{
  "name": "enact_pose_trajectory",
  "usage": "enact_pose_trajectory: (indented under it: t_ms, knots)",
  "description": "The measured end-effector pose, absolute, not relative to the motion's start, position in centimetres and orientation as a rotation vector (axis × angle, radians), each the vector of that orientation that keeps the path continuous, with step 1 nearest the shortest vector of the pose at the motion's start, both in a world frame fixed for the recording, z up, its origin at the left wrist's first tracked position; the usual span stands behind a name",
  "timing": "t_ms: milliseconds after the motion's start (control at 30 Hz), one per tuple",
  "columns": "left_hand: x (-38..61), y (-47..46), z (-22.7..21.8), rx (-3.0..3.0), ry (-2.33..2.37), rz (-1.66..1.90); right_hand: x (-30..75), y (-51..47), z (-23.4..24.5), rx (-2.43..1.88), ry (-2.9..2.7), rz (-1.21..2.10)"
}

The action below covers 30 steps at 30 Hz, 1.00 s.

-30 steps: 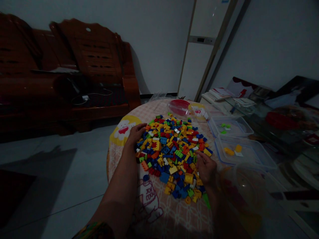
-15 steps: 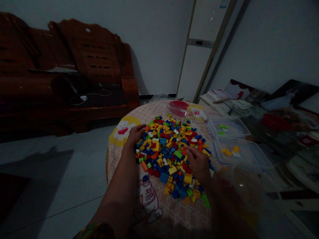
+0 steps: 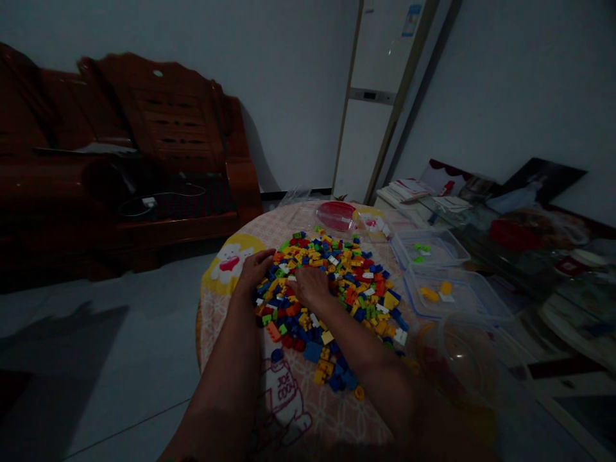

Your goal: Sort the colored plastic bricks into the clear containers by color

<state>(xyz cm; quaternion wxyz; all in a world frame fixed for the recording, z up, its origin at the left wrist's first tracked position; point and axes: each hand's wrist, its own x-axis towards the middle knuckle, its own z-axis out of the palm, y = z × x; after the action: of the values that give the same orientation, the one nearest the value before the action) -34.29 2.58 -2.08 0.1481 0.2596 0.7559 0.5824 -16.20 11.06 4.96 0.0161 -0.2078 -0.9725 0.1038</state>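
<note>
A big heap of small coloured building bricks [image 3: 337, 276] in red, yellow, blue, green and orange covers a round table with a patterned cloth [image 3: 226, 263]. My left hand [image 3: 253, 269] lies flat against the heap's left edge, fingers spread. My right hand [image 3: 310, 285] rests palm down on top of the bricks in the left middle of the heap, close to my left hand. Its fingers curl into the bricks; whether they grip one is hidden.
Two clear plastic boxes stand to the right: the far one [image 3: 433, 247] holds a few green bricks, the near one [image 3: 457, 295] yellow ones. A red lid [image 3: 337, 215] lies behind the heap. A clear bowl [image 3: 462, 359] sits at front right. A wooden sofa [image 3: 144, 160] is left.
My right hand has swept leftward across the heap from its right edge to the left middle, beside my left hand. The view has shifted a little; my left hand stays put.
</note>
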Motion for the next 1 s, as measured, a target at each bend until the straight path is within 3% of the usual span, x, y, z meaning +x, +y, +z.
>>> enact_pose_trajectory:
  t_ms: [533,1000]
  knots:
    - [-34.7,2.8,-2.9,0.699,2.127,1.667,-6.8,11.4,3.0,-0.764,-2.882,0.494]
    - [-34.4,2.8,-2.1,0.682,2.266,1.611,-1.7,8.4,5.1,-0.745,-2.709,0.670]
